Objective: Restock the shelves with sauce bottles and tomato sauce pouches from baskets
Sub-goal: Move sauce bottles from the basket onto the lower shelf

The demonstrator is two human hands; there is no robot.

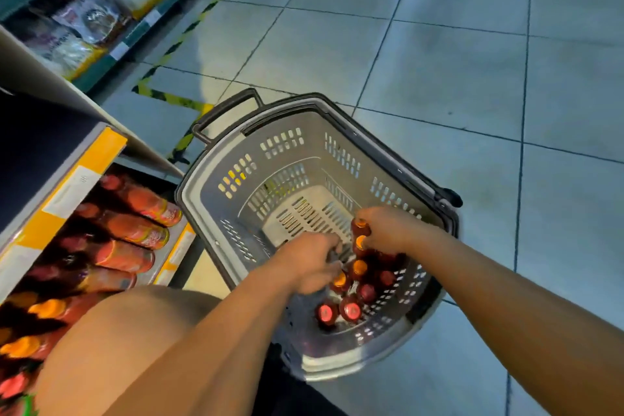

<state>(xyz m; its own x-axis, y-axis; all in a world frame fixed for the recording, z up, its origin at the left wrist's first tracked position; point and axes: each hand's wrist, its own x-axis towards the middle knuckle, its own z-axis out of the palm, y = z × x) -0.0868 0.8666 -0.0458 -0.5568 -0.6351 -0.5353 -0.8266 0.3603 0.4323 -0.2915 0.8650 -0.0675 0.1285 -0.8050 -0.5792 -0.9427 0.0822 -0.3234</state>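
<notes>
A grey plastic basket [216, 192] stands on the floor, with several red sauce bottles [351, 309] upright in its near right corner. My right hand [388, 230] grips the necks of two orange-capped bottles [360, 230] at the back of that group. My left hand [310, 262] reaches into the basket with curled fingers over another orange-capped bottle [339, 280]; whether it grips that bottle is unclear. At the left, a shelf [101, 162] with a yellow front edge holds rows of sauce bottles [141, 233].
My bare knee [135, 331] is between the shelf and the basket. The basket's dark handle [229, 111] sticks out toward the aisle. Farther shelves [101, 17] with bagged goods run along the upper left. Tiled floor [439, 61] with yellow-black tape spreads to the right.
</notes>
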